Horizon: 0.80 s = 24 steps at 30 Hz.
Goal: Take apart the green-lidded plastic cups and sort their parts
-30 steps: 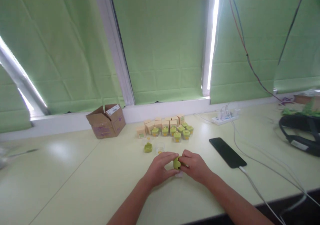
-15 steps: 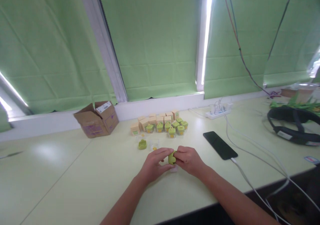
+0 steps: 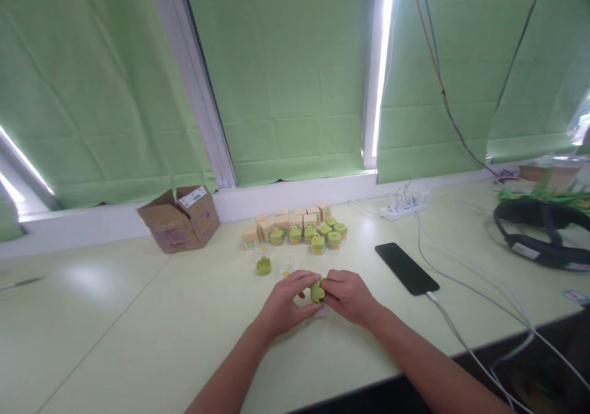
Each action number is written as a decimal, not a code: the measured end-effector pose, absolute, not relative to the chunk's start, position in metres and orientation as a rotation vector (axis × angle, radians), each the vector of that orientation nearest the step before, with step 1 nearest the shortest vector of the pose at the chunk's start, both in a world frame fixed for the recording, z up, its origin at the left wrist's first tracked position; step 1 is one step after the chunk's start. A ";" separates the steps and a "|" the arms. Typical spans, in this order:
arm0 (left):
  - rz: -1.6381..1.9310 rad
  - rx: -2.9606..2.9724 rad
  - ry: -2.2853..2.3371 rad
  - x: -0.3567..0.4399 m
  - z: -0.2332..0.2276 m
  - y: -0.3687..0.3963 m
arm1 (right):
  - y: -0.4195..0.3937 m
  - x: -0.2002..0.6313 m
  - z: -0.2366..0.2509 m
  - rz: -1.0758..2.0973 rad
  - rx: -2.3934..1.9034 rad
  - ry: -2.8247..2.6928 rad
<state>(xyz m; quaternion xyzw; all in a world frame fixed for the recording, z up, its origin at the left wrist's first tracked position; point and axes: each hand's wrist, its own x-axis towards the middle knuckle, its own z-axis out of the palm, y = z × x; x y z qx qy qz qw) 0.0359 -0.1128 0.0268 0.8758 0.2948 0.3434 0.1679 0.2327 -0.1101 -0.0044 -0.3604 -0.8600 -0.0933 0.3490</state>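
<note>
Little has moved since half a second ago: your hands stay where they were at the middle of the bench (image 3: 138, 340), and the view has only drifted slightly. Your left hand (image 3: 286, 303) and right hand (image 3: 348, 294) meet over a small green cap (image 3: 316, 291), with the fingers of both closed on it from either side; the cap sits between your fingertips, just above the bench top. Something clear and small lies under the cap, against the bench, but it is too blurred to name. Just beyond your left hand rest a loose green piece (image 3: 263, 266) and a clear cup (image 3: 286, 268) with a yellow speck inside, side by side. Farther back stands a cluster of green-topped cups (image 3: 313, 237) in front of a row of tan boxes (image 3: 281, 222). An open carton (image 3: 179, 218) stands to the left by the wall. To your right a black phone (image 3: 405, 268) lies flat with a white cable (image 3: 465, 340) plugged into its near end, a power strip (image 3: 404, 206) sits by the sill, and a black headset (image 3: 539, 233) lies at the far right.
</note>
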 end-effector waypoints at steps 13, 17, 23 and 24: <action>0.995 2.494 0.861 0.037 0.030 -0.115 | -0.112 0.232 -0.001 -0.194 -0.922 -2.219; 0.996 2.520 0.892 0.036 0.030 -0.115 | -0.109 0.231 -0.006 -0.241 -0.913 -2.199; 1.022 2.527 0.870 0.035 0.029 -0.114 | -0.107 0.231 -0.007 -0.263 -0.923 -2.202; 1.026 2.531 0.869 0.034 0.029 -0.113 | -0.108 0.231 -0.006 -0.265 -0.923 -2.208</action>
